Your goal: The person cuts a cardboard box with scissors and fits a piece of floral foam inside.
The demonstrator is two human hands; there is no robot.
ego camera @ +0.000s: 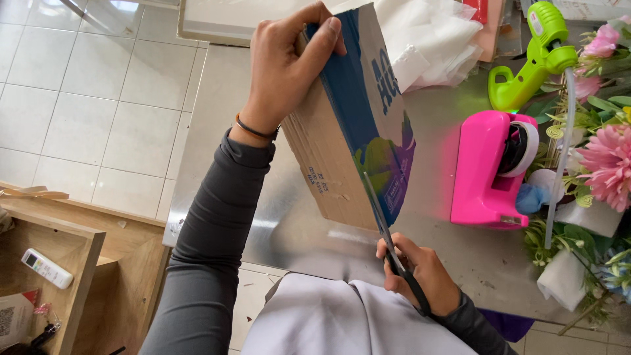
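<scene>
My left hand (284, 62) grips the top edge of a folded cardboard piece (342, 141), brown on one face, blue and white with printing on the other, held upright over the metal table (460, 256). My right hand (420, 273) holds black-handled scissors (388, 233) near the table's front edge. The blades point up into the cardboard's lower edge, at its blue printed side.
A pink tape dispenser (486, 171) stands right of the cardboard. A green glue gun (536, 56) lies behind it. Artificial flowers (601, 158) crowd the right edge, white plastic bags (430, 39) the back. A wooden shelf with a white remote (46, 268) is at lower left.
</scene>
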